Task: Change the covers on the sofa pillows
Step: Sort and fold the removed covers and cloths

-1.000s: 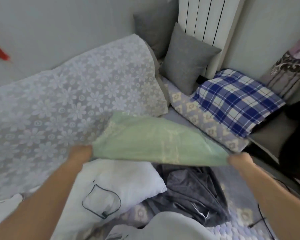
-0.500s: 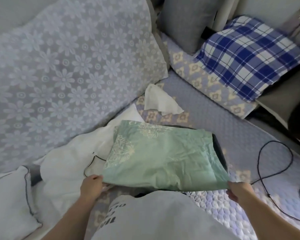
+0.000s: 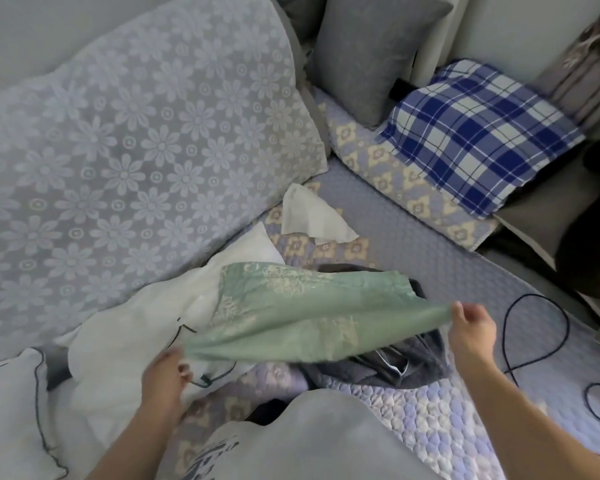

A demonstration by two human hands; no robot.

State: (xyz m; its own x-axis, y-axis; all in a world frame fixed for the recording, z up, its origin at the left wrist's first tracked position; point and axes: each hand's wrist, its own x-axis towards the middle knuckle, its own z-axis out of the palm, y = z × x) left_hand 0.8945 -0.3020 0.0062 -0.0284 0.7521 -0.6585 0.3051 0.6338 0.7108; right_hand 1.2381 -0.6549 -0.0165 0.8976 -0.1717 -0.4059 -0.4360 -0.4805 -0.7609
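Our right hand (image 3: 470, 327) pinches one near corner of the green pillow cover (image 3: 291, 313) between thumb and fingertips, the remaining fingers loosely curled. Our left hand (image 3: 165, 374) grips the opposite near corner; its fingers curl round the cloth, though blur hides exactly how. Between them the cover is stretched, sagging a little, hanging low over the dark grey cover (image 3: 385, 365) bunched on the quilted sofa seat (image 3: 447, 258), its far edge lying on the white pillow (image 3: 146, 327) to the left.

The right-hand pinch looks shallow, so we judge a sharp shake could pull that corner free and drop the cover onto the grey heap. The cloth is limp, so its opening may be hard to find and it could go on skewed. The black cable (image 3: 534, 334) lies near on the right and might catch a sweeping wrist.

Both forearms reach forward from the near edge, the right raised higher than the left, wrists roughly level with the cloth.
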